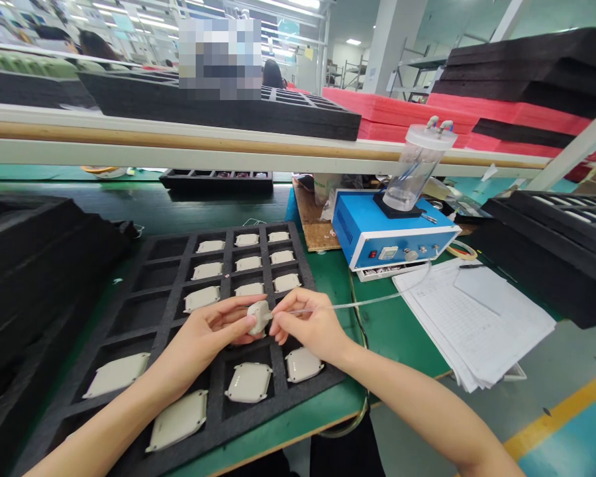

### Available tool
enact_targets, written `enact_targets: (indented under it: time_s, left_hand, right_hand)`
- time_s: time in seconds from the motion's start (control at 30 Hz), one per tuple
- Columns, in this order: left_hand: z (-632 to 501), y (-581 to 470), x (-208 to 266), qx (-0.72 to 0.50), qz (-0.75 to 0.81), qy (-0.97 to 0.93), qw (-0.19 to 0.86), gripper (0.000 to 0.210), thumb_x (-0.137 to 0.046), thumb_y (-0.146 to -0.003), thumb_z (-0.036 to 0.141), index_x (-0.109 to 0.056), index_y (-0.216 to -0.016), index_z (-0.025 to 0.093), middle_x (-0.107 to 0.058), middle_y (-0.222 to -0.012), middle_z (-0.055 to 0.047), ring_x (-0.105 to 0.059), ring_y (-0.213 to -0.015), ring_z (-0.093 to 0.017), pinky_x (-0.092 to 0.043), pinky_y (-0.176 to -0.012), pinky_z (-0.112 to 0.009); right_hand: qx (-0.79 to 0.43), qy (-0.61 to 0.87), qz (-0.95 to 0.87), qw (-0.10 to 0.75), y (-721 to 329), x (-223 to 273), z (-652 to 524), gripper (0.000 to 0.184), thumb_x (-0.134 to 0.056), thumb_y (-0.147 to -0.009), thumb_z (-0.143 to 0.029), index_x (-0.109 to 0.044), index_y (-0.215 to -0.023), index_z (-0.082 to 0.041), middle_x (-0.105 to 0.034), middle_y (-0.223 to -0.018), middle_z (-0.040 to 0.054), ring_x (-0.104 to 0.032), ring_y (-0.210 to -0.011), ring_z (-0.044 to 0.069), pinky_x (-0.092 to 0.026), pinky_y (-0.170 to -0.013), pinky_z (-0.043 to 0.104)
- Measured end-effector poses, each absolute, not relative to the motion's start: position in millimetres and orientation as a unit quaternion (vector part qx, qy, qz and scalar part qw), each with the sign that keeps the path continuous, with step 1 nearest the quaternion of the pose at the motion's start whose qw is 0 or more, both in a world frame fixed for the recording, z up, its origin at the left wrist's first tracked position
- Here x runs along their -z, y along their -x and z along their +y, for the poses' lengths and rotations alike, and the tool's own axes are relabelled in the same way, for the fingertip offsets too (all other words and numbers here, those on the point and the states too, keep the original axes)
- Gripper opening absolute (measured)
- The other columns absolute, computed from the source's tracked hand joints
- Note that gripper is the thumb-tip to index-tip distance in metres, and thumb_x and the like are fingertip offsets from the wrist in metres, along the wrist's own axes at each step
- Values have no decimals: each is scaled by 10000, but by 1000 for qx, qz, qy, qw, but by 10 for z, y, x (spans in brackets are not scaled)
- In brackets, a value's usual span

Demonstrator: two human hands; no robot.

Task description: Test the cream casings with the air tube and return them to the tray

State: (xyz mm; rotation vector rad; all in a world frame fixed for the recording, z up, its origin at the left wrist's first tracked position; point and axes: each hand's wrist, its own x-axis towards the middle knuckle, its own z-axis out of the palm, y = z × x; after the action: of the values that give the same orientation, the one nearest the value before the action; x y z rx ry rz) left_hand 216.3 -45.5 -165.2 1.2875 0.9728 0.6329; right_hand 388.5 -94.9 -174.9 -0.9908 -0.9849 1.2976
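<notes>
At the far left, a tall stack of black foam trays (34,285) is seen beside a large black foam tray with square compartments (149,311), which is laid on a green tabletop (328,265). In many of its compartments, flat beige casings with rounded corners (251,382) are held, one to each. Above the middle of this tray, a small beige casing (257,317) is gripped by the left hand (223,321), pinched between thumb and fingers and raised clear of the compartments. Just to the right, a thin clear tube (362,303) is grasped near its end by the right hand (308,324), with the fingertips brought close to the casing; whether the casing is touched by the tube's tip cannot be told. The tube is led rightward to the front of a blue metal box with a white-edged panel (397,228), on which a clear plastic cylinder (412,172) is stood, tilted in view. Farther right, loose white printed sheets (477,318) are spread, with a black pen (471,265) laid on them.
</notes>
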Motion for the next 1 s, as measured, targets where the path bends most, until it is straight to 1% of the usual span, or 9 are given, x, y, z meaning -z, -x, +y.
enact_targets:
  time_s: [0.1,0.2,0.27,0.37,0.43,0.53,0.7,0.83,1.0]
  left_hand:
    - [-450,-2127,1627,-298,399,-523,692,404,-698,-757,335,-645,-1131,193,-725,-958,-60,-670,-758,-166,-543,-732,-259]
    - [-476,-2075,1569,-291,346,-473,756,439,-626,-800,318,-591,-1207,158,-714,-992,-114,-652,-716,-155,-532,-690,-258]
    - [-499,-2021,1519,-271,333,-487,760,465,-534,-832,354,-558,-1238,129,-704,-1006,-154,-625,-679,-144,-514,-641,-251]
    - [-517,-1876,1428,-262,385,-590,660,520,-416,-841,410,-551,-1228,90,-688,-1005,-187,-579,-612,-132,-489,-594,-264]
    - [-501,-1723,1358,-267,436,-637,577,512,-448,-815,413,-560,-1199,93,-682,-996,-172,-557,-585,-125,-475,-585,-272]
    - [-426,-1433,1262,-278,514,-665,465,421,-558,-761,379,-577,-1100,130,-673,-869,-92,-525,-547,-120,-446,-559,-265]
    - [-220,-1048,1220,-254,611,-703,261,290,-626,-683,304,-520,-930,195,-557,-597,31,-491,-463,-144,-376,-486,-252]
    - [-32,-941,1275,-175,613,-739,218,255,-639,-673,370,-532,-836,205,-575,-574,41,-525,-453,-150,-390,-452,-244]
    - [184,-903,1242,-52,574,-784,232,203,-571,-806,366,-603,-810,166,-614,-643,25,-559,-521,-119,-453,-508,-235]
  right_hand:
    - [-518,428,-411,616,-3905,1729,-976,79,-659,-637,-182,-584,-647,-159,-628,-510,-24,-548,-412,89,-492,-451,215]
    - [-509,432,-425,612,-3926,1734,-996,97,-666,-665,-204,-583,-656,-155,-635,-529,-15,-547,-426,88,-484,-460,214]
    - [-507,430,-435,607,-3938,1750,-999,103,-669,-678,-211,-585,-665,-153,-638,-543,-10,-550,-439,91,-480,-468,216]
    - [-508,429,-441,603,-3952,1778,-999,116,-676,-689,-219,-584,-671,-151,-635,-550,-7,-550,-452,92,-476,-480,218]
    - [-511,429,-446,596,-3959,1794,-1002,120,-678,-696,-223,-584,-675,-151,-635,-560,-6,-550,-460,92,-475,-489,220]
    - [-513,432,-455,586,-3965,1807,-1010,123,-681,-702,-230,-588,-682,-151,-633,-572,-4,-554,-474,95,-478,-497,222]
    - [-509,441,-463,576,-3959,1801,-1015,118,-675,-698,-225,-587,-676,-150,-625,-568,-2,-549,-480,98,-481,-497,225]
    - [-507,440,-469,574,-3958,1781,-1023,107,-659,-703,-223,-582,-679,-153,-620,-566,-3,-541,-484,97,-478,-498,226]
    - [-507,444,-473,568,-3955,1758,-1029,106,-650,-699,-222,-576,-671,-152,-618,-564,-3,-539,-480,95,-474,-498,225]
